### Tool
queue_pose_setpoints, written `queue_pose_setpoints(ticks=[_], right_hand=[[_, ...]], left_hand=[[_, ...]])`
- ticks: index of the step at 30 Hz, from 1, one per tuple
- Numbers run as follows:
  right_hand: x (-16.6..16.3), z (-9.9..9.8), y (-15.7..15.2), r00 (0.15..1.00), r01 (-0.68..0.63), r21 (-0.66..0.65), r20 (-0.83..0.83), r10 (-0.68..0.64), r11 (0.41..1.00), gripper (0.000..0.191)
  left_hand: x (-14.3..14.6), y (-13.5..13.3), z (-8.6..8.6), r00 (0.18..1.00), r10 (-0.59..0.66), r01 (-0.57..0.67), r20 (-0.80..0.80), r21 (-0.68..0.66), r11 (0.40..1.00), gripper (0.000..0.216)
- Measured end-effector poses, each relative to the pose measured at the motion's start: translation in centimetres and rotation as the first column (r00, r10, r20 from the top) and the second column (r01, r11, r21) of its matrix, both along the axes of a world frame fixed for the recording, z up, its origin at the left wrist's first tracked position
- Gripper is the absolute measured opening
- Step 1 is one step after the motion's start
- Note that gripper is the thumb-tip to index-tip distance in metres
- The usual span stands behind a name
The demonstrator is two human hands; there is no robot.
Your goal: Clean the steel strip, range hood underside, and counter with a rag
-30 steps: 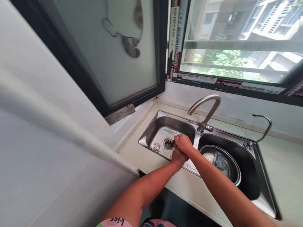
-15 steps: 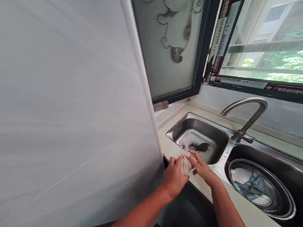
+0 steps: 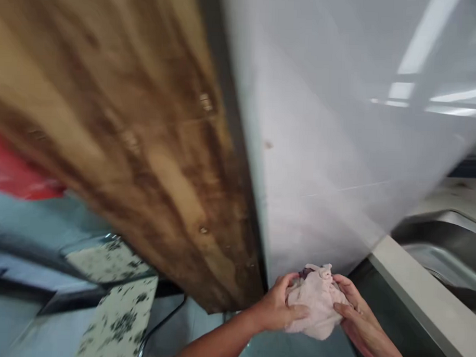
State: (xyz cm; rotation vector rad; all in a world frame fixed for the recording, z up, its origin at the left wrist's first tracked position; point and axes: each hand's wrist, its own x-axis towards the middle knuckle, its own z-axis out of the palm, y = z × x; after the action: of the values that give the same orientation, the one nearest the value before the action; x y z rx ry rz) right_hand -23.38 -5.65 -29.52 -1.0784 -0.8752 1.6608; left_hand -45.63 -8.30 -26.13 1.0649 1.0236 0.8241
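Both of my hands hold a crumpled pale pink cloth [image 3: 315,303] low in the picture, away from the sink. My left hand [image 3: 280,307] wraps its fingers and thumb round the cloth's left side. My right hand [image 3: 352,315] grips its right side with curled fingers. The cloth is bunched into a ball with a small knot-like tip on top.
A white tiled wall [image 3: 340,151] stands just behind the hands, with a brown wooden panel [image 3: 145,144] to its left. The steel sink [image 3: 442,248] and pale countertop edge [image 3: 421,299] lie at the right. A speckled-seat chair [image 3: 112,294] stands lower left. Much of the view is motion-blurred.
My view has swung left, away from the sink and window. Both hands have carried the cloth off the counter edge and now hold it beside the wall.
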Motion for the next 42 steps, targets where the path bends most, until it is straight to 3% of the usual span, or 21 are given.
queue_pose_setpoints(ticks=[4,7,10,12,14,17,19,23,26,29,32,34,35,39,42], right_hand=[[-9.0,1.8,-0.9,0.948,-0.318,0.065,-0.015,0.319,0.946,0.056],[-15.1,2.5,-1.4,0.818,-0.575,0.123,0.042,0.574,0.809,0.057],[-19.9,2.2,-1.7,0.663,-0.749,0.185,0.209,0.719,0.637,0.055],[-22.4,1.6,-1.9,0.58,-0.815,0.231,0.328,0.746,0.532,0.057],[-24.8,0.7,-2.2,0.475,-0.88,0.227,0.389,0.789,0.418,0.065],[-28.1,-0.6,-3.6,0.252,-0.967,0.126,0.336,0.908,0.222,0.081],[-30.2,-1.8,-5.0,0.138,-0.989,0.093,0.269,0.953,0.117,0.092],[-33.7,-5.0,-6.4,0.063,-0.992,0.121,0.252,0.966,0.033,0.109],[-35.3,-7.5,-5.4,0.052,-0.986,0.163,0.469,0.882,-0.029,0.086],[-36.5,-8.6,-4.3,0.067,-0.959,0.242,0.698,0.713,-0.147,0.059],[-37.9,-7.7,-4.9,0.142,-0.908,0.326,0.83,0.539,-0.263,0.049],[-39.1,-6.6,-6.3,0.217,-0.874,0.393,0.842,0.493,-0.286,0.046],[-39.8,-5.9,-7.3,0.211,-0.868,0.401,0.83,0.516,-0.291,0.046],[-43.3,-4.4,-11.2,-0.035,-0.903,0.268,0.734,0.679,-0.336,0.049],[-47.2,-4.2,-14.2,-0.05,-0.878,0.307,0.706,0.706,-0.368,0.049]], left_hand=[[-7.5,-5.8,-0.4,0.991,0.131,-0.13,0.036,-0.047,0.99,0.108],[-11.9,-9.9,-0.1,0.961,0.275,-0.275,0.032,0.012,0.961,0.103],[-15.2,-14.1,-0.2,0.89,0.455,-0.45,-0.021,0.123,0.885,0.079],[-16.7,-16.8,-0.5,0.78,0.611,-0.585,-0.131,0.191,0.788,0.061],[-17.5,-19.3,-1.0,0.61,0.749,-0.713,-0.257,0.235,0.661,0.052],[-17.6,-22.3,-1.6,0.354,0.866,-0.851,-0.353,0.263,0.455,0.047],[-17.3,-23.6,-1.8,0.229,0.903,-0.906,-0.362,0.26,0.334,0.045],[-15.9,-24.5,-2.5,0.129,0.932,-0.959,-0.339,0.195,0.204,0.035],[-14.9,-24.2,-3.3,0.045,0.91,-0.967,-0.411,0.211,0.143,0.027],[-14.4,-24.4,-3.9,-0.057,0.857,-0.964,-0.513,0.251,0.086,0.018],[-14.5,-25.7,-4.1,-0.134,0.828,-0.975,-0.544,0.223,-0.012,0.015],[-14.7,-27.0,-4.3,-0.163,0.826,-0.98,-0.54,0.182,-0.074,0.02],[-14.9,-27.7,-4.4,-0.169,0.829,-0.982,-0.533,0.164,-0.095,0.025],[-16.1,-31.3,-4.7,-0.186,0.871,-0.981,-0.454,0.132,-0.141,0.041],[-17.7,-34.8,-4.9,-0.185,0.958,-0.982,-0.219,0.014,-0.187,0.055]])
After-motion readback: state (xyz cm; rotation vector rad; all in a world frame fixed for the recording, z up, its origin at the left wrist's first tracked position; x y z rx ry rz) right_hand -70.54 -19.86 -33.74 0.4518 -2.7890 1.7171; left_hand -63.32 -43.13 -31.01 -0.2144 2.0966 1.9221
